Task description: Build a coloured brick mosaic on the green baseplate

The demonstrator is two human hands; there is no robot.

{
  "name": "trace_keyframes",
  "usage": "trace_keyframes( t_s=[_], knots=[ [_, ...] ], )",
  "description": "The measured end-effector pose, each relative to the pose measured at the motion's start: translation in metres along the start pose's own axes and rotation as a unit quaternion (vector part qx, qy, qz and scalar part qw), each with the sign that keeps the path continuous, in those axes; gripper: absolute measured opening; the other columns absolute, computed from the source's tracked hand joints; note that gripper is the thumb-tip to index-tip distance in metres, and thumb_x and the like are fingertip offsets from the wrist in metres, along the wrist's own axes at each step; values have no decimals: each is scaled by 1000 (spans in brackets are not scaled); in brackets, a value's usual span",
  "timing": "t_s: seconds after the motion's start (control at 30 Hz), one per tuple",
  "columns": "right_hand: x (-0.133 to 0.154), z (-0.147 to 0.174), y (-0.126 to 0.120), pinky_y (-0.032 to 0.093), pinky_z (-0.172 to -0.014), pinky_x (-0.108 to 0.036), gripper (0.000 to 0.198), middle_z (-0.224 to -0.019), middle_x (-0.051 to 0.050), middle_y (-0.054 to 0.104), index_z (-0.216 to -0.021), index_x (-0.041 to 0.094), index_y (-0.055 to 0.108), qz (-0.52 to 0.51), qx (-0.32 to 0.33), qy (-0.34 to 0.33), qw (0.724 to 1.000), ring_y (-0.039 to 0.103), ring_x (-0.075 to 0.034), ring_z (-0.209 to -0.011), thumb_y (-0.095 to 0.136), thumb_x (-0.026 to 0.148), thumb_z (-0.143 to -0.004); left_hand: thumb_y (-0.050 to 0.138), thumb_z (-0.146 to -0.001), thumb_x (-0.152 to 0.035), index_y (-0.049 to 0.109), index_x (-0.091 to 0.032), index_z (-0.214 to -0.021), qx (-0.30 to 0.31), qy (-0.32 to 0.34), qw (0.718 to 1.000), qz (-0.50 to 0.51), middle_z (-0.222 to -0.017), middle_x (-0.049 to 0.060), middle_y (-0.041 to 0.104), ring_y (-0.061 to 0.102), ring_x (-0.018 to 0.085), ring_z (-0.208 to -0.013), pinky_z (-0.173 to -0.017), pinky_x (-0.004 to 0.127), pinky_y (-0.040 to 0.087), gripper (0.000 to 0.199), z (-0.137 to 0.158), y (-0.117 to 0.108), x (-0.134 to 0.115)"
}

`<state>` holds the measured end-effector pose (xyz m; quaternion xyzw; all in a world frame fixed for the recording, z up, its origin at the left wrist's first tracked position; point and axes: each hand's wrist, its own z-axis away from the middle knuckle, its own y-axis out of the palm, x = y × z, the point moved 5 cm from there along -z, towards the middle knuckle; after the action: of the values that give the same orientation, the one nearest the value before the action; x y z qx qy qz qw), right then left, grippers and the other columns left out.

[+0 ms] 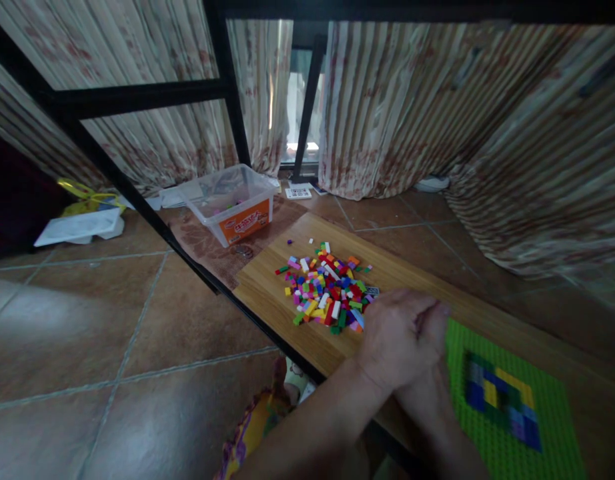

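My left hand (395,340) is closed and blurred above the wooden board, its forearm coming in from the lower left. Against it, partly covered, is my right hand (430,333), its fingers drawn together. Whatever lies between the fingers is hidden or too smeared to make out. Just left of the hands, a pile of small colourful building bricks (322,287) is spread on the board. To their right lies a green baseplate (492,433), bearing a flat pattern of bricks (505,400) in blue, yellow, dark green and purple.
The wooden board (267,277) has a black metal frame (232,300) along its near edge. A clear plastic tub (237,207) with an orange label stands beyond its far left end on a brown mat (187,240). Striped curtains (387,107) hang behind, above the tiled floor (152,307).
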<state>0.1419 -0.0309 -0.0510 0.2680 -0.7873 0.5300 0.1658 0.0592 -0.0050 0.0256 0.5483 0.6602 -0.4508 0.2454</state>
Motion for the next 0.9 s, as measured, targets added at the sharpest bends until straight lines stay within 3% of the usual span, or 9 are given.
trace_keyframes(
  t_s=[0.1,0.2,0.3,0.4,0.5,0.63,0.9],
  knots=[
    [1,4,-17,44,-95,-53,23,-113,-10,66,-96,23,70,37,-41,-47,997,54,-32,-114,54,36,-85,49,-93,-27,65,-19,-79,-55,-39,998,-2,-77,2,68,63,14,-75,-72,27,50,23,-8,-21,15],
    [0,5,-26,44,-96,-50,19,-112,-8,67,-89,24,71,61,-77,-49,994,56,-28,-111,53,29,-89,50,-92,-25,67,-19,-88,-104,-100,988,-50,-85,3,71,64,16,-82,-79,29,50,19,-14,-48,39],
    [-3,4,-31,45,-94,-48,19,-110,-8,68,-90,23,71,47,-93,-26,994,58,-26,-106,53,28,-88,55,-87,-23,68,-19,-91,-142,-153,964,-166,-94,6,71,64,21,-94,-87,35,49,13,-17,-77,62],
    [-7,3,-33,45,-94,-48,20,-108,-8,69,-89,23,71,30,-98,-10,995,58,-26,-104,53,31,-89,59,-85,-27,65,-18,-106,-144,-189,921,-308,-107,11,68,60,28,-104,-93,43,45,24,-12,-95,76],
    [-7,4,-34,45,-93,-48,21,-107,-8,70,-88,23,72,22,-97,-8,995,58,-26,-103,53,32,-89,60,-85,-34,63,-16,-112,-106,-194,902,-370,-110,14,66,58,31,-108,-94,46,44,33,-2,-94,84],
    [-6,5,-34,45,-92,-47,21,-106,-8,70,-89,23,73,18,-91,-2,996,59,-26,-102,53,31,-89,53,-91,-30,62,-13,-111,-76,-148,916,-366,-114,15,65,56,30,-111,-100,46,42,28,7,-84,90],
    [-6,3,-34,45,-90,-45,22,-104,-8,70,-88,23,73,5,-98,3,995,60,-25,-99,53,32,-90,39,-94,-15,64,-15,-99,-74,-127,945,-293,-103,12,66,58,25,-102,-95,43,47,26,4,-83,105]
  ],
)
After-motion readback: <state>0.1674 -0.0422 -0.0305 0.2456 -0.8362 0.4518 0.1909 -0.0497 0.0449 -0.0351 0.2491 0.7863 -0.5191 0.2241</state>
